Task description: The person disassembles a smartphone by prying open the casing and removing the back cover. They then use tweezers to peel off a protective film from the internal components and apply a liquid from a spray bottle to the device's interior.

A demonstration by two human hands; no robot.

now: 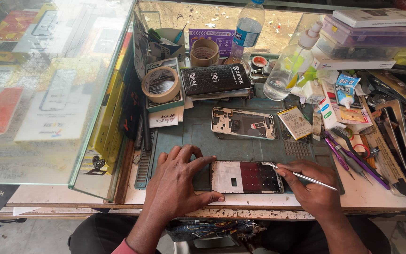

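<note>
An opened phone frame [246, 177] lies near the front edge of a grey-blue work mat [198, 134]. My left hand [182, 181] rests flat on the mat, its fingers pressing the frame's left end. My right hand [311, 188] grips thin metal tweezers [306, 176], whose tip touches the frame's upper right corner. A second opened phone body [243, 123] lies on the mat further back. Beside it sits a small phone battery [294, 122].
A glass display case [48, 84] fills the left. Two tape rolls [160, 83], a dark packet [214, 79], a clear pump bottle [285, 68] and a water bottle [248, 26] stand at the back. Screwdrivers [353, 157], tubes and plastic boxes [372, 35] crowd the right.
</note>
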